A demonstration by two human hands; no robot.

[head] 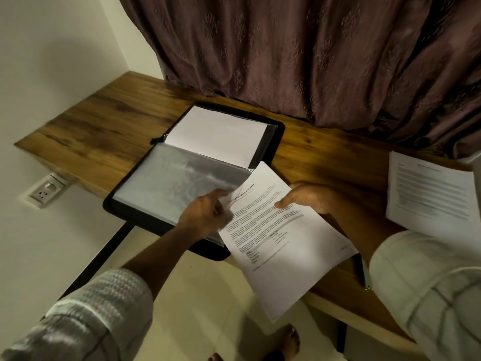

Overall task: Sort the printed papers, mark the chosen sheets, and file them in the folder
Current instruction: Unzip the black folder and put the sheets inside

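A black zip folder lies open on the wooden desk, with a white sheet in its far half and clear plastic sleeves in its near half. My left hand pinches the right edge of the top sleeve and lifts it. My right hand grips a printed sheet by its far edge, thumb on top. That sheet's top left corner sits at the sleeve's opening, and its near half hangs past the desk's front edge.
A stack of printed papers lies on the desk at the right. A brown curtain hangs behind the desk. A wall socket sits under the desk's left end. White wall at the left, tiled floor below.
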